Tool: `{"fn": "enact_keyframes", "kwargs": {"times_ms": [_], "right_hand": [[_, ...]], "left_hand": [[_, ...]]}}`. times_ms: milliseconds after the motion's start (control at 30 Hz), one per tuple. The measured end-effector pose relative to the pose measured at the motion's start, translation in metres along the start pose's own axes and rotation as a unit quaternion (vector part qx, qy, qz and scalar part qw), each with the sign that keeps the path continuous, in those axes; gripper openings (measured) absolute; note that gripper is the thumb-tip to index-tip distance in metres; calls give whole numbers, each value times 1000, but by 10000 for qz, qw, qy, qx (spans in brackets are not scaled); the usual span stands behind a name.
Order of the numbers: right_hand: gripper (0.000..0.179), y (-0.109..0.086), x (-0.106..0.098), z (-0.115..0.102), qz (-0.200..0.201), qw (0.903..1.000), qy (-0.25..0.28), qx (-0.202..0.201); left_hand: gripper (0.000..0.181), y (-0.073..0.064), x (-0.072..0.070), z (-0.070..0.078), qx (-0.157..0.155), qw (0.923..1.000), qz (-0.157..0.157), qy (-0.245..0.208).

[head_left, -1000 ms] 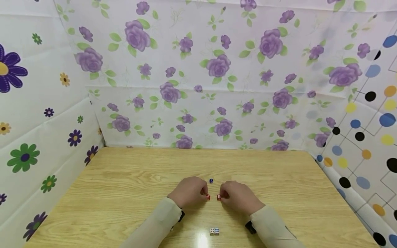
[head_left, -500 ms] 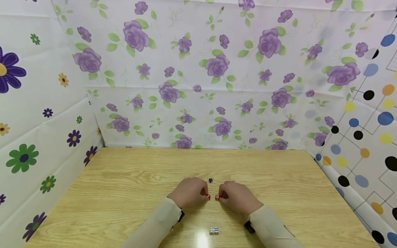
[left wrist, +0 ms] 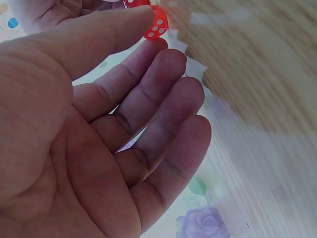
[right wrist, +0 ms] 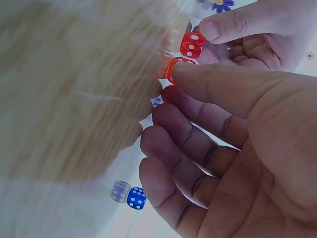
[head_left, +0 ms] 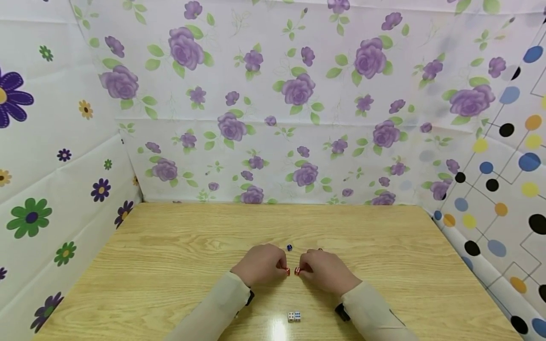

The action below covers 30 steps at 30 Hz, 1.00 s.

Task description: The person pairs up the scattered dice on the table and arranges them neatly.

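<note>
My left hand (head_left: 261, 263) pinches a red die with white pips (left wrist: 157, 24) between thumb and forefinger, low at the table. Facing it, my right hand (head_left: 326, 270) pinches a second red die (head_left: 297, 271) the same way. A narrow gap parts the two dice in the head view. The left wrist view shows the left hand's other fingers (left wrist: 171, 114) extended beside the grip. In the right wrist view the left hand's die (right wrist: 192, 45) sits just beyond the right thumb tip, which covers part of the right hand's die (right wrist: 176, 69).
Two white dice (head_left: 294, 316) stand side by side nearer the front of the wooden table (head_left: 192, 232). Behind the hands lies a blue die (head_left: 289, 247). A small dark thing (head_left: 320, 249) peeks out behind the right hand. Patterned cloths (head_left: 273, 161) enclose the table's back and sides.
My right hand has slid left with its red die, narrowing the gap between the two red dice. The left hand has barely moved. A small dark thing now shows behind the right hand.
</note>
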State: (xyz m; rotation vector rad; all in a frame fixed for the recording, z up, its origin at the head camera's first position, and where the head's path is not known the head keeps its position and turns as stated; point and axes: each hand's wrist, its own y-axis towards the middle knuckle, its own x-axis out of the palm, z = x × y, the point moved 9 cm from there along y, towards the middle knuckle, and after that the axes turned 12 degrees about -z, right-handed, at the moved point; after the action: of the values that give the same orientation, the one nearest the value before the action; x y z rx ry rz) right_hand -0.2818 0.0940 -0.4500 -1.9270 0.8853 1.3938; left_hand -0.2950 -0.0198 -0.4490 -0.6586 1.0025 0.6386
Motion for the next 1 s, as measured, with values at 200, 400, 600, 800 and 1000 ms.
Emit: {"fn": "enact_keyframes", "kwargs": {"times_ms": [200,400,600,800,1000], "right_hand": [[10,0,1,-4,11,9999,-3,-116],[11,-1,-1,-11,91,9996,17,-276],[11,-1,2,-10,81,9996,-23,-283],[11,0,4,-8,72,9995,-30,-301],[9,0,4,-7,50,9996,-30,-289]], "left_hand": [[13,2,3,1,-35,10000,-9,69],[12,4,5,4,-51,9999,-26,126],[13,4,5,7,-22,9999,9,124],[12,4,5,9,31,9998,51,176],[11,5,6,9,12,9999,19,136]]}}
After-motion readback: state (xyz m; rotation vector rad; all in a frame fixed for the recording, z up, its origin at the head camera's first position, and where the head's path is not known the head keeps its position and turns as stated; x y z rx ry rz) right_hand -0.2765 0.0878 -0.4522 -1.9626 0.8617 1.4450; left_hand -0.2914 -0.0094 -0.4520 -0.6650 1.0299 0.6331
